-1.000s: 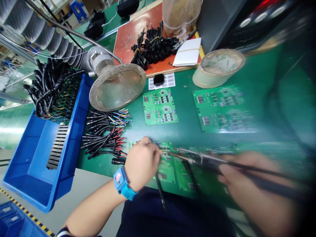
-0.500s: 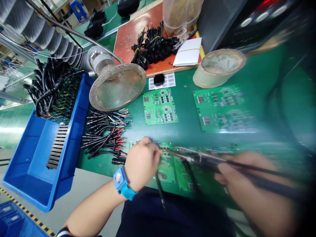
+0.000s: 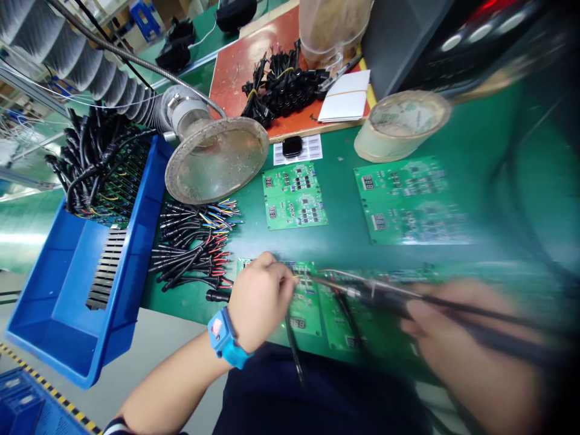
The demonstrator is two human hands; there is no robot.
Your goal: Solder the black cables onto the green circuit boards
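Note:
My left hand (image 3: 260,299), with a blue strap on the wrist, is closed in a pinch over a green circuit board (image 3: 308,311). Thin wires, one yellow, show at its fingertips. They seem to belong to a black cable (image 3: 294,350) that hangs over the table's front edge. In my right hand (image 3: 466,338), blurred, is a soldering iron (image 3: 385,297), its tip pointing left, close to the left fingertips. A thin guide tube runs along the iron. Beside the first board lies another circuit board (image 3: 333,320) with a black cable (image 3: 348,317) across it.
Left stands a blue bin (image 3: 49,302) with cabled boards. Cut cables (image 3: 194,254) lie near a fume extractor hood (image 3: 217,160). Further back are two board panels (image 3: 294,196) (image 3: 403,199), a tape roll (image 3: 399,127) and an orange board (image 3: 276,30) bearing cable bundles.
My right hand has shifted very slightly to the right. The left hand and the things on the table look the same.

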